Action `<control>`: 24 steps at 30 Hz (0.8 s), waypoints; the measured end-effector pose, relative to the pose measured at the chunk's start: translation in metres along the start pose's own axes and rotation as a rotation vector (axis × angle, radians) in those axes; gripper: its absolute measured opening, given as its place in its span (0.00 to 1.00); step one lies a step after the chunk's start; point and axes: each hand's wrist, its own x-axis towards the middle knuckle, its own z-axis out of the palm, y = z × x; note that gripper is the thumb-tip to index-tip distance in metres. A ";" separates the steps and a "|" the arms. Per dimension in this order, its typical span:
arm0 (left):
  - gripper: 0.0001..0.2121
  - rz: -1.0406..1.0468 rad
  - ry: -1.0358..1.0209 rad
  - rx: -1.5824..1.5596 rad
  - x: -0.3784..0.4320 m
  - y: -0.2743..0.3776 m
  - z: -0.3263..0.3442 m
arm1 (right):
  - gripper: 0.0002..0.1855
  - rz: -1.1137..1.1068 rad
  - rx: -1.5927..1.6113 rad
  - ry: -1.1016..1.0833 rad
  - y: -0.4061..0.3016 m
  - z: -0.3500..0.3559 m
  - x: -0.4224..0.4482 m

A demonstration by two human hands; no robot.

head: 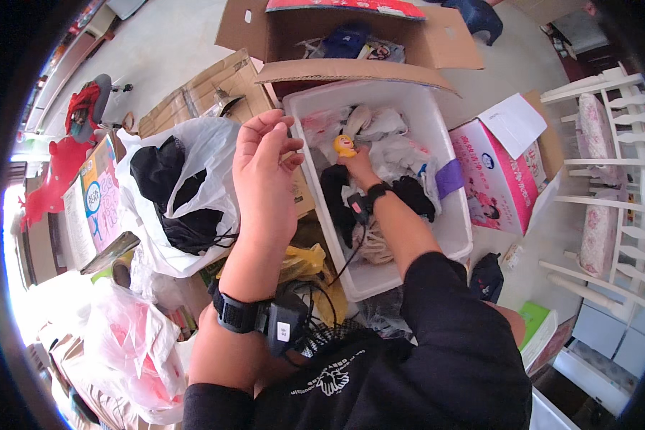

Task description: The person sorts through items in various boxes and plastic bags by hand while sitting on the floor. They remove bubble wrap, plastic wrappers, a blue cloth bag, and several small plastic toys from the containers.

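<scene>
My right hand (357,165) reaches into a white foam box (349,282) and grips a small yellow toy (344,145) with a smiling face. Around it inside the box lie clear and white plastic bags (400,153), a black cloth item (336,196) and another dark bundle (415,194). A pale corded or knitted bundle (375,242) rests below my wrist. My left hand (266,156) is raised outside the box's left wall, fingers loosely curled and apart, with nothing seen in it. Nearest to it is a white plastic bag (201,145) containing black cloth items (161,169).
An open cardboard box (355,70) with bagged items stands beyond the foam box. A pink printed carton (494,177) stands to the right, near a white railed chair (623,161). At left are flattened cardboard (185,97), a red toy (59,174) and a pink-and-white plastic bag (131,344).
</scene>
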 end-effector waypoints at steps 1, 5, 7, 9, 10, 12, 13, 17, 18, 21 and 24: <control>0.07 0.005 0.004 -0.004 -0.002 0.000 -0.001 | 0.35 -0.039 0.199 0.022 -0.011 -0.009 -0.016; 0.07 -0.018 -0.063 0.029 -0.007 -0.016 0.001 | 0.33 -0.403 0.331 0.009 -0.073 -0.072 -0.084; 0.08 -0.053 -0.156 0.135 -0.011 -0.029 0.010 | 0.32 -0.443 0.329 0.020 -0.116 -0.110 -0.127; 0.13 -0.096 -0.285 0.239 -0.023 -0.031 0.026 | 0.30 -0.512 0.281 0.037 -0.157 -0.140 -0.165; 0.16 -0.065 -0.383 0.250 -0.030 -0.035 0.034 | 0.30 -0.553 0.230 0.053 -0.172 -0.153 -0.182; 0.22 -0.035 -0.616 0.189 -0.047 -0.036 0.050 | 0.29 -0.693 0.140 0.108 -0.193 -0.173 -0.202; 0.22 -0.033 -0.617 0.107 -0.051 -0.044 0.056 | 0.30 -0.651 0.252 0.032 -0.204 -0.184 -0.220; 0.19 -0.012 -0.753 0.063 -0.073 -0.046 0.072 | 0.27 -0.551 0.556 -0.232 -0.211 -0.218 -0.269; 0.19 -0.024 -0.785 0.055 -0.079 -0.046 0.074 | 0.26 -0.473 0.676 -0.294 -0.210 -0.225 -0.280; 0.17 -0.117 -0.941 -0.004 -0.095 -0.051 0.075 | 0.24 -0.505 0.764 -0.275 -0.191 -0.234 -0.297; 0.14 -0.049 -0.868 0.046 -0.099 -0.057 0.077 | 0.24 -0.334 1.229 -0.476 -0.169 -0.245 -0.299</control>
